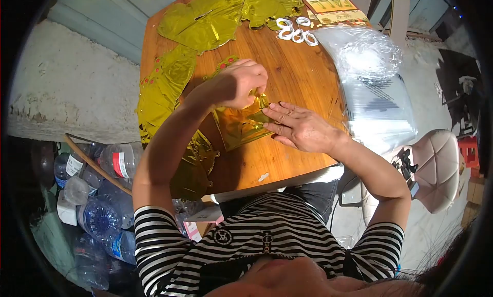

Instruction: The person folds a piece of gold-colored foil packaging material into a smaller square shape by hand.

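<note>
While we sit at the near side of the table [287, 166], our striped shirt [277, 215] is closest, bearing a round emblem and a vertical line of letters too small to read in full. Beyond it, our right hand [300, 127] is open, fingers spread and tips resting on the right edge of a shiny gold foil [236, 130]. Our left hand [249, 84] is nearly closed, its fingers curled and bunched at the foil's upper edge, with a gathered bit pinched in them. The foil lies on the near half of the table, whose orange-brown wood has visible grain, dark knots and a pale chipped spot near the front. To our left, below table height, are clear bottles [105, 215], one with a red and white label, others with blue ones, their print unreadable. To our right, a pale quilted chair [436, 168] stands on a grey floor [423, 227]. Gold sheets [164, 86], some with red dots, cover the table's left side and far edge. Clear bags [380, 112] with dark print we cannot read lie at the right edge, a clear coil [372, 53] over their far part. Farther up are looped white strings [298, 32] and, behind them, a card [336, 6] reading "FALL". A rough pale wall [67, 76] rises at left.
</note>
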Tool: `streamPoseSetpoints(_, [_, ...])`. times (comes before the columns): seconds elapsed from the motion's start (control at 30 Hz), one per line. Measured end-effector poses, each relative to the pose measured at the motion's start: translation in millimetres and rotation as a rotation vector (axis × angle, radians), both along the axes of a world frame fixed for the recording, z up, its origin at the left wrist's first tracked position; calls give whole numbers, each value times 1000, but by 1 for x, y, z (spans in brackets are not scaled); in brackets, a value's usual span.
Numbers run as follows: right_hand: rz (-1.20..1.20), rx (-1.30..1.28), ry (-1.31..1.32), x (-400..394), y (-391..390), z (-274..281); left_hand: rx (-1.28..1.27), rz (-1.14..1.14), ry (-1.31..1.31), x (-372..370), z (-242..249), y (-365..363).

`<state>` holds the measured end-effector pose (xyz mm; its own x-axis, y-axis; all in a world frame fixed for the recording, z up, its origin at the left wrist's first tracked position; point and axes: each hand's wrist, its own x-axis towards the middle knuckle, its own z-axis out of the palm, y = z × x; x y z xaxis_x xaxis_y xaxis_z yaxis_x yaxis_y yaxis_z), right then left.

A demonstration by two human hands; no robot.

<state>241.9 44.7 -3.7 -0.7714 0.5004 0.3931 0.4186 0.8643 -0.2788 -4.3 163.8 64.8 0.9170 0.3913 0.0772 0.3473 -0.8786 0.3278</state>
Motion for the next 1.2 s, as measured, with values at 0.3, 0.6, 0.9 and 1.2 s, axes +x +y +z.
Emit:
streamPoseSetpoints(0.3, [2, 0, -2, 0, 0, 0, 35, -77, 295, 25, 8, 11])
streamPoseSetpoints(0.6, [4, -1, 2, 1, 1, -2, -121, -7, 521, 34, 20, 14])
streamPoseSetpoints(0.9, [0, 24, 0, 2, 1, -3, -63, 124, 525, 29, 18, 21])
streamPoseSetpoints(1.2, [-9, 43, -8, 0, 0, -4, -199, 376, 641, 55, 30, 17])
